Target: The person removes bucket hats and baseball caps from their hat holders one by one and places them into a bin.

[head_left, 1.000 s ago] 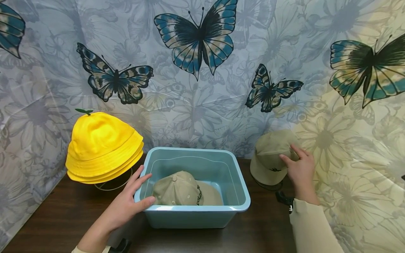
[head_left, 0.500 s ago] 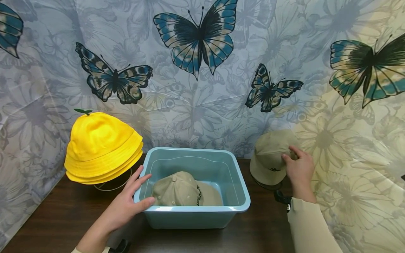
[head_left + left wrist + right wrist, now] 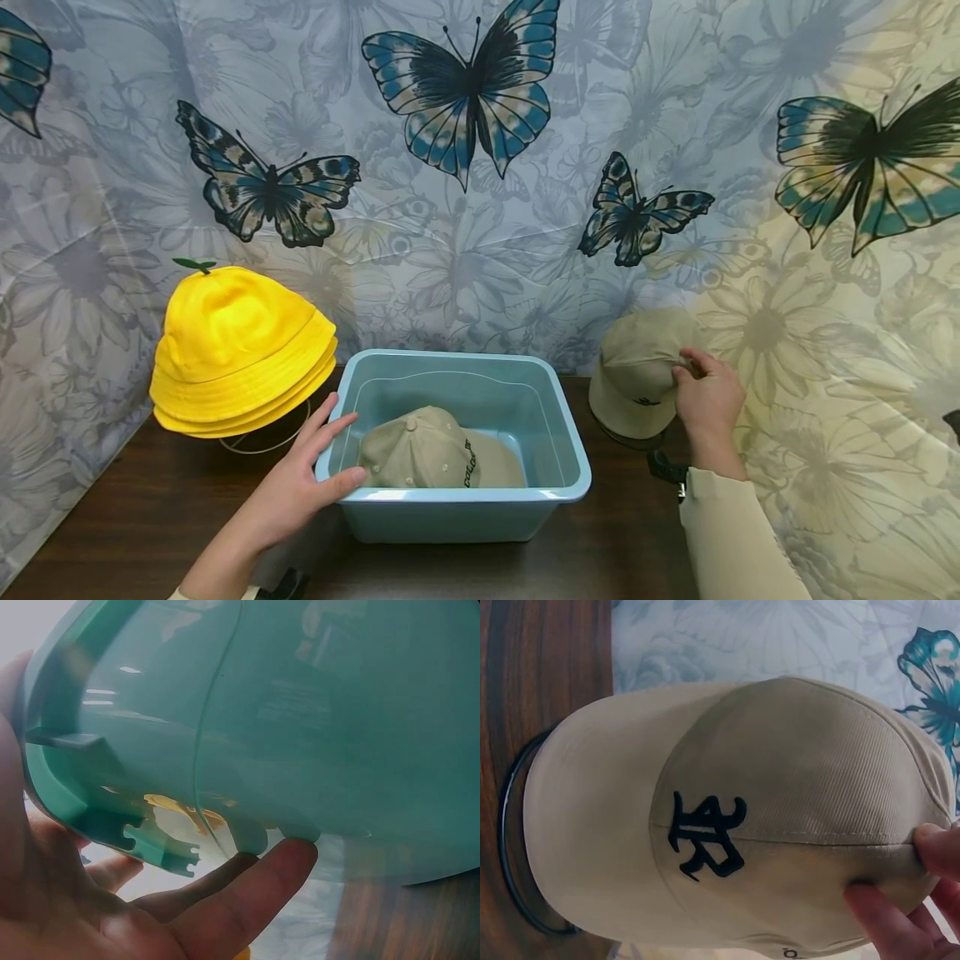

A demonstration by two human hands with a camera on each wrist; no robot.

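Observation:
In the head view, a beige cap (image 3: 641, 367) hangs brim-down on a low stand at right. My right hand (image 3: 708, 400) pinches its crown between thumb and fingers. The right wrist view shows dark embroidery on the cap (image 3: 727, 817) and fingertips (image 3: 877, 911) at the crown's top. My left hand (image 3: 307, 475) rests on the left rim of a light blue plastic tub (image 3: 465, 517), fingers spread and fairly straight. Up close, in the left wrist view, fingers touch the outer wall of the tub (image 3: 300, 712). Inside the tub lies another beige cap (image 3: 420, 450) with dark lettering.
A stack of yellow bucket hats (image 3: 243, 350), topped by a green sprout, sits on a wire stand (image 3: 262, 442) at left. All stand on a dark wooden table (image 3: 600, 550). Behind hangs a butterfly-print cloth (image 3: 465, 275).
My right hand's thumb and fingers have drawn closer together on the crown of the right-hand cap. The left hand and the tub keep their place, apart from a slight shift of the view.

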